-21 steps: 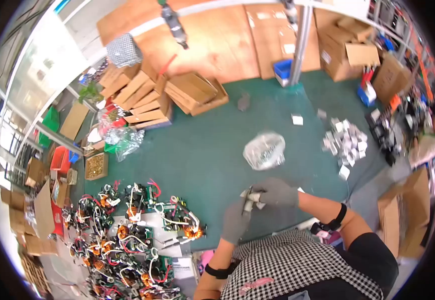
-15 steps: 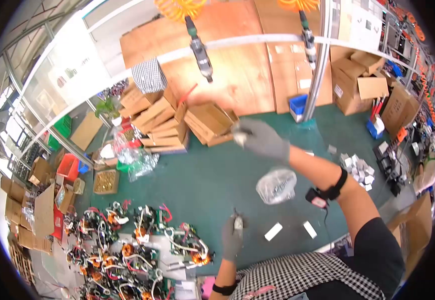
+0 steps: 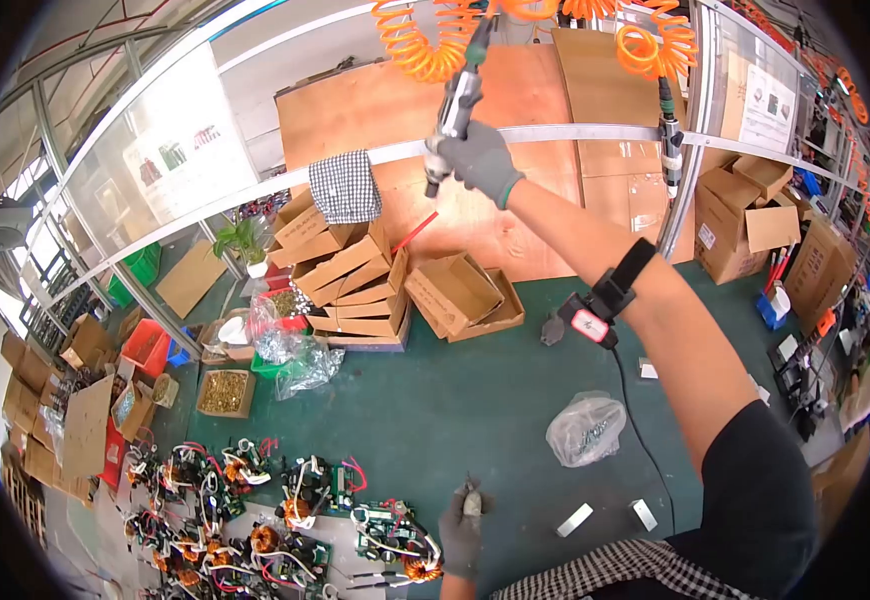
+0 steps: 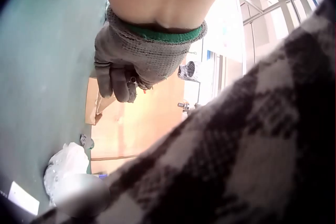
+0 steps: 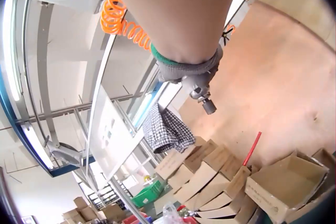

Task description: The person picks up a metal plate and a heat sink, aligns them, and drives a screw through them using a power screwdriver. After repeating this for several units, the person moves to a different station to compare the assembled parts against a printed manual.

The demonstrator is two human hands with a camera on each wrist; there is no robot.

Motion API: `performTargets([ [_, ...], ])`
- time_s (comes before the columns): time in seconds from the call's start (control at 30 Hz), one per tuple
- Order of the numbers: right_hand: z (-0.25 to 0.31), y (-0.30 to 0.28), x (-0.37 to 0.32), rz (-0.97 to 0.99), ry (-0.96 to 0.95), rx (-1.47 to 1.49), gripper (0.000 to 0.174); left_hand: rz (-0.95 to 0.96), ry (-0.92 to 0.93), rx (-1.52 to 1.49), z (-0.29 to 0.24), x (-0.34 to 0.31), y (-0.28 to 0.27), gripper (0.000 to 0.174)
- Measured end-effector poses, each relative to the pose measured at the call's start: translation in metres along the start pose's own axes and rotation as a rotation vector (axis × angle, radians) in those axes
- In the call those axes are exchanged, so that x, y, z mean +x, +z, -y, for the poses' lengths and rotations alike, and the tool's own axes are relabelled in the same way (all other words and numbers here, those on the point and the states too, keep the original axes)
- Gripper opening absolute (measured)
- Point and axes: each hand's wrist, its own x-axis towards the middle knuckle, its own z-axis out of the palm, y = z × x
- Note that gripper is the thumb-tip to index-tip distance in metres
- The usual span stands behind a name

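Up at the bar, my right hand (image 3: 483, 162), in a grey glove, grips a pneumatic screwdriver (image 3: 461, 98) that hangs from an orange coiled hose. The tool's dark tip (image 5: 209, 107) points down past the hand in the right wrist view. Low over the front of the table, my gloved left hand (image 3: 461, 545) holds a small light-grey piece (image 3: 472, 503) upright, with a thin dark end at its top. Curled fingers (image 4: 119, 85) hide most of that piece in the left wrist view, so I cannot tell its kind. Two white blocks (image 3: 575, 520) lie to the right of this hand.
Circuit boards with copper coils (image 3: 265, 540) crowd the table's left front. A clear bag (image 3: 587, 430) of small parts lies at centre right. Cardboard trays (image 3: 455, 292) and a box of brass-coloured parts (image 3: 225, 392) stand behind. A second screwdriver (image 3: 671, 150) hangs at the right.
Both hands were together over the table; my right hand has left, risen forward and taken hold of the hanging screwdriver. My left hand stays low with the small piece. The head view has tilted up.
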Motion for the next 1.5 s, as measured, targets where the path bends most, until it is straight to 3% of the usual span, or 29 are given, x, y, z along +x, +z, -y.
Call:
performTargets([
  [0.1,0.024,-0.008,-0.02,0.015,-0.246,0.399,0.017,-0.018,0.121,-0.02,-0.017,0.003,0.005,0.029],
  [0.2,0.036,-0.01,-0.081,0.143,-0.111,0.778,0.016,-0.008,0.228,0.011,-0.057,0.0,0.013,0.027],
  [0.33,0.015,-0.015,-0.186,0.282,0.324,0.921,0.015,0.096,0.305,0.061,-0.088,-0.013,0.033,0.028],
  [0.43,0.004,-0.025,-0.246,0.215,0.36,0.938,0.025,0.159,0.409,0.255,-0.092,-0.029,0.045,0.027],
  [0.57,0.013,-0.046,-0.29,0.123,0.248,0.985,0.034,0.162,0.425,0.358,-0.095,-0.053,0.058,0.025],
  [0.8,0.014,-0.071,-0.322,0.01,0.24,1.088,0.03,0.226,0.523,0.497,-0.094,-0.076,0.075,0.026],
  [0.9,0.014,-0.08,-0.332,-0.014,0.224,1.054,0.03,0.298,0.214,0.12,-0.09,-0.086,0.081,0.027],
  [1.0,0.012,-0.086,-0.34,-0.04,0.197,1.045,0.03,0.303,0.119,0.093,-0.092,-0.094,0.087,0.027],
  [1.2,0.009,-0.096,-0.343,-0.097,0.187,1.034,0.031,0.267,0.109,0.081,-0.095,-0.103,0.095,0.026],
  [1.4,0.004,-0.101,-0.344,-0.166,0.193,1.001,0.035,0.206,0.173,0.129,-0.096,-0.103,0.102,0.026],
  [1.5,0.004,-0.101,-0.345,-0.182,0.168,0.96,0.032,0.143,0.352,0.235,-0.084,-0.097,0.104,0.025],
])
